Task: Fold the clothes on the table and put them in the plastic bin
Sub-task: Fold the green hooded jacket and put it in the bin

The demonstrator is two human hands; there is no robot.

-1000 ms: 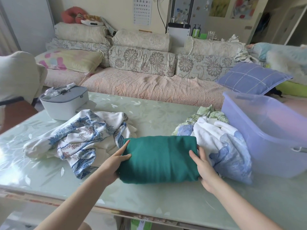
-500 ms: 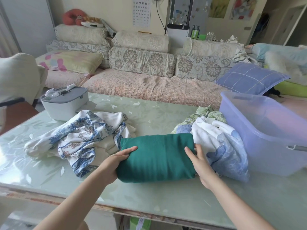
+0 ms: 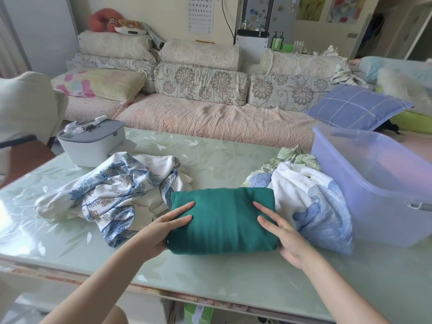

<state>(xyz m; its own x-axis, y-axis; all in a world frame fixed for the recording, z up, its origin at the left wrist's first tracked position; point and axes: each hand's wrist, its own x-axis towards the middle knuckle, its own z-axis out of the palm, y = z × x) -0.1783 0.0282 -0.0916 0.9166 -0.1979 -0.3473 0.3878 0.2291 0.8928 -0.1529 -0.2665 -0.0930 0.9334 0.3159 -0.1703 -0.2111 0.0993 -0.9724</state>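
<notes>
A folded green garment [image 3: 224, 220] lies near the table's front edge. My left hand [image 3: 163, 230] grips its left end and my right hand [image 3: 280, 232] grips its right end; on each, the fingers lie on top and the thumb is hidden beneath the fabric. A crumpled white and blue patterned garment [image 3: 112, 195] lies to the left. A heap of white, light blue and leaf-print clothes [image 3: 311, 197] sits to the right, against the translucent purple plastic bin [image 3: 383, 190]. The bin stands open at the table's right end.
A white and grey lidded box [image 3: 91, 143] stands at the back left of the green glass-topped table [image 3: 210, 160]. A sofa with cushions runs behind the table. A chair with a cream cover [image 3: 25, 113] is at the left edge.
Both hands have slid from the sides of the green bundle up over its ends, with fingers now on top. The bundle looks more compact.
</notes>
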